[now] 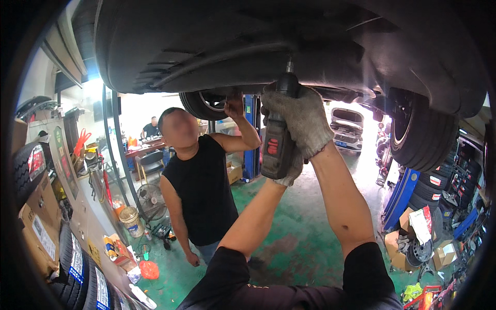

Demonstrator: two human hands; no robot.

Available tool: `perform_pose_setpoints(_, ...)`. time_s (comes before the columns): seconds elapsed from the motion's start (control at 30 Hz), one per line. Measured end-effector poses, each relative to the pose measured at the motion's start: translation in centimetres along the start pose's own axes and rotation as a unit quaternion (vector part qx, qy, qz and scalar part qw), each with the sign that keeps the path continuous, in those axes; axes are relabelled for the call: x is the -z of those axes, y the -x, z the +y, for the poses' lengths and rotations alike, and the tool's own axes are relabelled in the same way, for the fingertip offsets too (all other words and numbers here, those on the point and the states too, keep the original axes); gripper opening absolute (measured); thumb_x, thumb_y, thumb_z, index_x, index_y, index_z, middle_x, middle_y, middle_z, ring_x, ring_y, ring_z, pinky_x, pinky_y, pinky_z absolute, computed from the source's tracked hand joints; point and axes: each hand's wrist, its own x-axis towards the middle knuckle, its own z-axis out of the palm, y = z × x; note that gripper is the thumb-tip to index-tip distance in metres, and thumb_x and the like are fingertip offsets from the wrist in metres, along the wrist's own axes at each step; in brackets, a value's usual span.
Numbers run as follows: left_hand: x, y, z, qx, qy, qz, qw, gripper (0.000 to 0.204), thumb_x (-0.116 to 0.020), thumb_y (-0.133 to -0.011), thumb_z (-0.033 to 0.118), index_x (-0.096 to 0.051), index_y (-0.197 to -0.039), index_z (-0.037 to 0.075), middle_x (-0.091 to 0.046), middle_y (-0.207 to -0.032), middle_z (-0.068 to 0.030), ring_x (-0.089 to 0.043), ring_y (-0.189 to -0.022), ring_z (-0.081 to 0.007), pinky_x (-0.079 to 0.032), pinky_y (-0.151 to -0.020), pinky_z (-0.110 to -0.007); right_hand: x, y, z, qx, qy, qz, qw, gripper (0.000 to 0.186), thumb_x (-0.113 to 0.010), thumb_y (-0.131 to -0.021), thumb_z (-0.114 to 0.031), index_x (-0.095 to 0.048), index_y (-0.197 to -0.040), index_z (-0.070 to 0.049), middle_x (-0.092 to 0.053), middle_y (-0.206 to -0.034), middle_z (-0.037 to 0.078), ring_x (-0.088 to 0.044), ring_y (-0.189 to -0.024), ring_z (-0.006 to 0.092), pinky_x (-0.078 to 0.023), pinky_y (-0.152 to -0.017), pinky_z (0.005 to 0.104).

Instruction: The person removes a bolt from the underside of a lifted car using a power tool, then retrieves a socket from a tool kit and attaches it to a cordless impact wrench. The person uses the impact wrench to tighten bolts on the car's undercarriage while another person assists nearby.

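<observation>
I hold a black cordless impact driver (274,150) upright overhead, its nose pointing at the dark underbody panel (227,64) of a raised car. My right hand (310,120), in a pale knit work glove, wraps round the driver's upper body. My left hand (291,173), also gloved, grips low behind the battery end and is partly hidden by the tool. A silver socket (290,65) sits on the nose and reaches up to the panel. Whether it sits on a fastener I cannot make out.
A person in a black sleeveless top (199,181) stands at my left, one hand raised to the underbody. Wheels (421,129) hang from the car, near blue lift posts (402,199). Tyres (75,263) and boxes line both sides; a fan (151,202) and bucket (131,222) stand left.
</observation>
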Motion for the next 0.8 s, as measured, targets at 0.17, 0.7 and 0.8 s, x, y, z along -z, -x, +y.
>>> perform_pose_setpoints(0.17, -0.3, 0.1, -1.0, 0.031, -0.011, 0.047, 0.998, 0.036, -0.060, -0.104, 0.021, -0.048, -0.135, 0.009, -0.048, -0.123, -0.0039, -0.045, -0.110, -0.0144, -0.037, -0.094, -0.032, 0.3, 1.0, -0.5, 0.018, 0.047, -0.007, 0.999, 0.031, -0.077, -0.090, -0.025, -0.074, -0.107, 0.001, -0.079, -0.101, 0.011, -0.074, -0.094, 0.0161, -0.056, -0.086, 0.0298)
perform_pose_setpoints(0.7, 8.2, 27.9, 9.1, 0.209, -0.628, 0.088, 0.744, 0.025, -0.063, -0.104, 0.035, -0.068, -0.104, 0.010, -0.062, -0.079, 0.0003, -0.060, -0.072, -0.0132, -0.049, -0.066, -0.034, 9.3, -0.4, 4.5, 0.310, 0.357, 0.366, 0.802, 0.051, -0.079, -0.089, -0.030, -0.062, -0.127, 0.000, -0.064, -0.125, 0.021, -0.065, -0.113, 0.0338, -0.054, -0.096, 0.0386)
perform_pose_setpoints(0.8, 7.8, 30.3, 8.9, 0.247, -0.565, 0.044, 0.786, 0.025, -0.065, -0.104, 0.029, -0.067, -0.112, 0.006, -0.063, -0.079, -0.0007, -0.060, -0.071, -0.0120, -0.048, -0.065, -0.032, 9.0, 3.6, 6.3, 0.278, 0.388, 0.367, 0.798, 0.054, -0.076, -0.090, -0.035, -0.062, -0.128, 0.000, -0.063, -0.128, 0.022, -0.063, -0.117, 0.0335, -0.052, -0.100, 0.0394)
